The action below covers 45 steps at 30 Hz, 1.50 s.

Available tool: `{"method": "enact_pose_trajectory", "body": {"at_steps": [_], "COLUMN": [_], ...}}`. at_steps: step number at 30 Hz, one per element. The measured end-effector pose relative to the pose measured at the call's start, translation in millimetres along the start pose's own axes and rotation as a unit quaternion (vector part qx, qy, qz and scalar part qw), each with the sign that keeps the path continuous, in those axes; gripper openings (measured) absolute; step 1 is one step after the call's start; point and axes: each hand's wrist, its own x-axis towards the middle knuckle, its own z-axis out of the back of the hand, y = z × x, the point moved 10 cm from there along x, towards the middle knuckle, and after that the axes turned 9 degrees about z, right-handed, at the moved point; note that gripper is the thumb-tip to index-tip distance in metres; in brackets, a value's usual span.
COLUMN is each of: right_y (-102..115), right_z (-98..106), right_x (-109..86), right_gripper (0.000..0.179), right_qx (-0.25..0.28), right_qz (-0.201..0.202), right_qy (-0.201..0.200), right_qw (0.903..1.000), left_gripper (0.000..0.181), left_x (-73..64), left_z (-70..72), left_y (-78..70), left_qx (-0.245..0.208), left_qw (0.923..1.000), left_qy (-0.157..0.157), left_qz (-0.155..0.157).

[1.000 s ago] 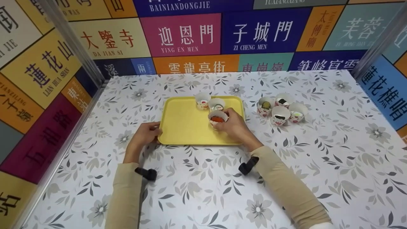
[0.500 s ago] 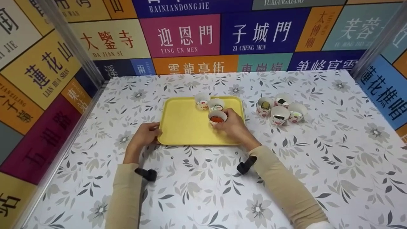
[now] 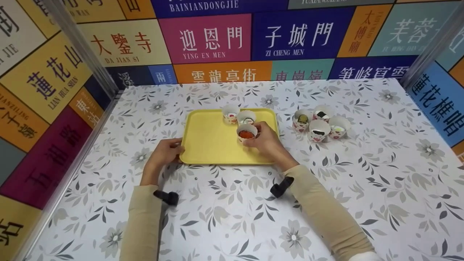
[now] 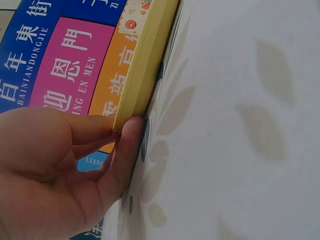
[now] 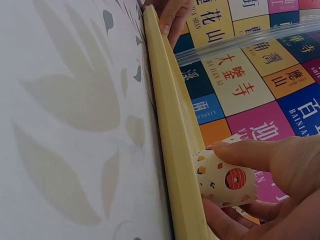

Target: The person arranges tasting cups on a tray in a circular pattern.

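Note:
A yellow tray (image 3: pixel 206 141) lies on the patterned table. My left hand (image 3: pixel 166 154) pinches its left edge; in the left wrist view the thumb lies on one side of the tray rim (image 4: pixel 142 65) and a finger on the other. On the tray's right part my right hand (image 3: pixel 268 141) grips a small paper cup (image 5: pixel 227 175) with orange-red contents (image 3: pixel 246 134). Thumb and fingers are on opposite sides of that cup. Right behind it stand two more cups, one with greenish-white contents (image 3: pixel 246 117) and one with white and red contents (image 3: pixel 231 114).
Right of the tray several patterned paper cups stand close together, among them a front cup with dark contents (image 3: pixel 319 131) and a left one with a green-brown piece (image 3: pixel 301 120). Walls with printed sign panels (image 3: pixel 204 38) border the table (image 3: pixel 224 217) at the back and sides.

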Motion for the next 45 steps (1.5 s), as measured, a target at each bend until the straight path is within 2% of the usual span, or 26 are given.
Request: {"method": "enact_pose_trajectory", "body": {"at_steps": [9, 16, 22, 26, 30, 38, 42, 45], "right_y": [3, 9, 12, 11, 11, 3, -3, -9], "right_z": [10, 32, 58, 79, 99, 140, 160, 177], "right_x": [-6.3, -16.1, -22.5, -26.0, -29.7, -37.1, -40.0, -42.7], "right_gripper": [0.072, 0.073, 0.066, 0.063, 0.061, 0.06, 0.062, 0.063], "right_qx": [0.016, -0.011, -0.035, -0.065, -0.064, -0.037, -0.019, -0.027], "right_qz": [-0.028, -0.005, 0.034, 0.046, 0.058, 0.037, 0.04, 0.044], "right_qy": [0.014, 0.011, -0.028, -0.051, -0.07, -0.098, -0.112, -0.127], "right_qw": [0.9994, 0.9999, 0.9984, 0.9955, 0.9938, 0.9938, 0.9928, 0.9906], "left_gripper": [0.046, 0.046, 0.045, 0.047, 0.049, 0.049, 0.048, 0.047], "left_x": [1.7, 3.4, 3.4, 2.4, 2.1, 3.6, 3.2, 3.0], "left_z": [-0.7, 0.0, 1.5, -0.2, -1.2, -1.8, -0.5, -0.6], "left_y": [-2.2, -1.1, 1.5, 3.8, 5.4, 3.7, 2.3, 1.5], "left_qx": [0.012, 0.016, 0.015, 0.004, -0.004, 0.018, 0.022, 0.022], "left_qw": [0.9999, 0.9998, 0.9997, 1.0, 0.9999, 0.9997, 0.9995, 0.9995], "left_qy": [-0.01, -0.013, -0.017, -0.004, 0.003, -0.004, -0.011, -0.013], "left_qz": [0.002, 0.001, -0.004, 0.002, 0.012, 0.017, 0.018, 0.017]}}
